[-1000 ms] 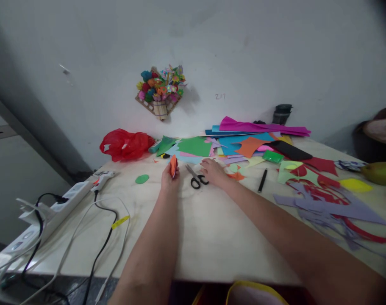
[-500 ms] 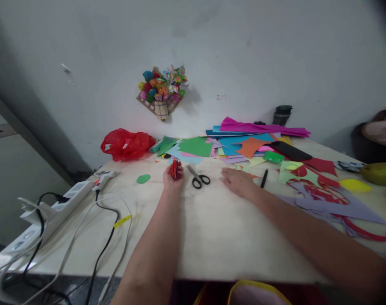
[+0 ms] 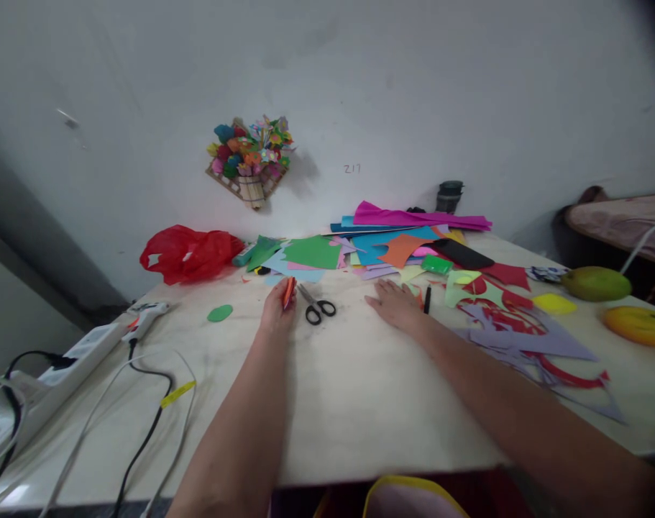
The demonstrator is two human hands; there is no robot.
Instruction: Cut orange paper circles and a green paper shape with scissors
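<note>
My left hand is closed around a folded orange-red paper piece, held on edge just above the table. Black-handled scissors lie right beside it, untouched. My right hand rests flat on the table with its fingers stretched out, holding nothing. A black pen lies just to its right, and small paper scraps sit by its fingertips.
Coloured paper sheets are piled at the back; purple and red cut-outs spread on the right. A red plastic bag, a green paper oval, a power strip with cables, a glue gun and two mangoes lie around.
My right hand has left the scissors and slid right to lie flat near the pen. My left hand keeps hold of the orange paper. The camera has turned slightly right.
</note>
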